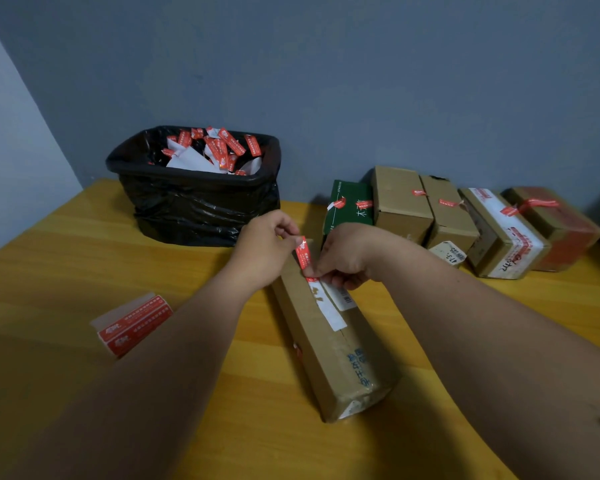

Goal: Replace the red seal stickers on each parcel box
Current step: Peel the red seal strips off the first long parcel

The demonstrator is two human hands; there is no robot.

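A long brown parcel box (336,344) lies on the yellow table (66,258), running away from me. A red seal sticker (303,254) stands up from the box's far end. My left hand (264,247) pinches the sticker's upper end. My right hand (347,258) pinches its lower end, where it meets the box's top beside a white label. A stack of fresh red stickers (134,325) lies on the table to the left.
A bin with a black bag (194,188), full of used red stickers and white backing paper, stands at the back. Several parcels with red seals line the back right: a green box (349,206), brown boxes (402,202), and a white-taped box (506,233).
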